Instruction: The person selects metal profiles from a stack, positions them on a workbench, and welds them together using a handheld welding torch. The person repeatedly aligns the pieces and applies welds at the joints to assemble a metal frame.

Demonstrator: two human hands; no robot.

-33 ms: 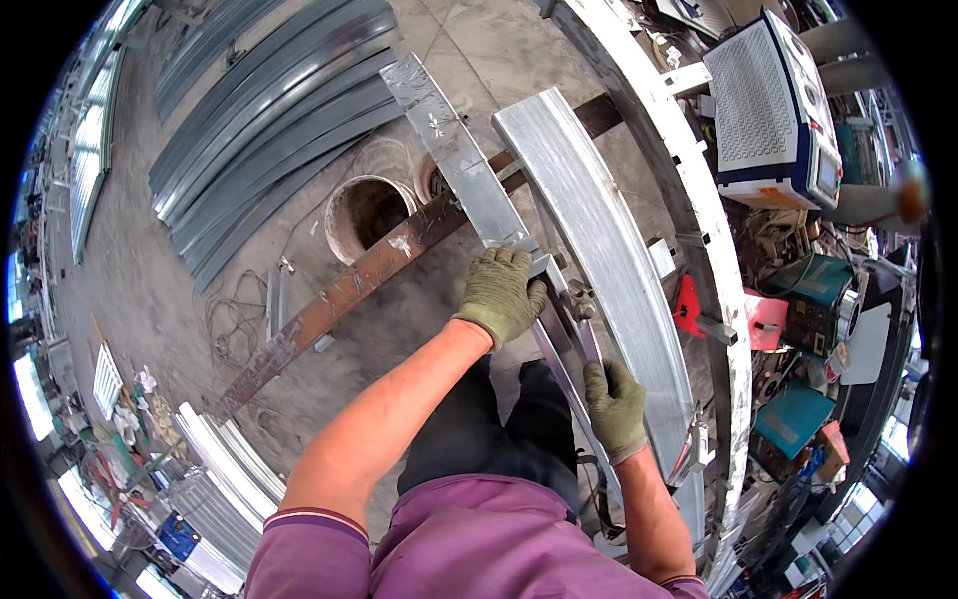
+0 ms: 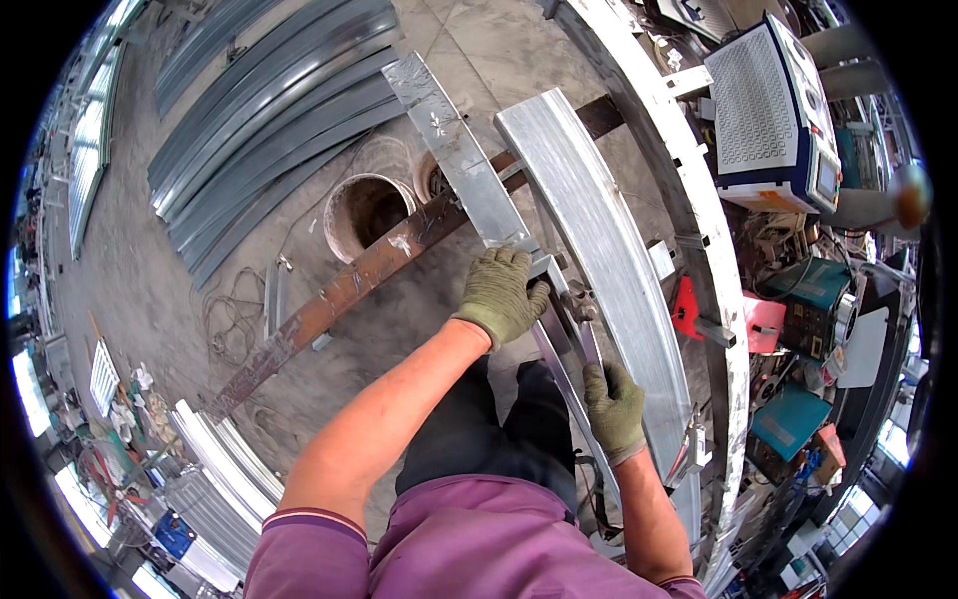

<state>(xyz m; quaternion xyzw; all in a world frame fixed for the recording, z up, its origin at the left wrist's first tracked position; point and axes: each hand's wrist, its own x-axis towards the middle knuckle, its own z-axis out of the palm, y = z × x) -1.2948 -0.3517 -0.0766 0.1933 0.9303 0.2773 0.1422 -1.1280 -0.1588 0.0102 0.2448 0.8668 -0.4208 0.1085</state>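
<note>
Metal bar (image 2: 461,150): dull grey, scuffed with pale marks, lying across the rusty beam (image 2: 374,254). Our gloved left hand (image 2: 498,296) rests over its near end, can't tell if gripping; our right hand (image 2: 615,407) is curled round a slim metal piece (image 2: 591,345). Both contacts are hidden; we can't make out the fitting (image 2: 579,301) between.

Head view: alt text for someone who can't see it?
A gloved left hand rests at the near end of a grey metal bar; the gloved right hand grips a slim metal piece. A rusty beam runs past a bucket; a wide silver profile lies to the right.
</note>
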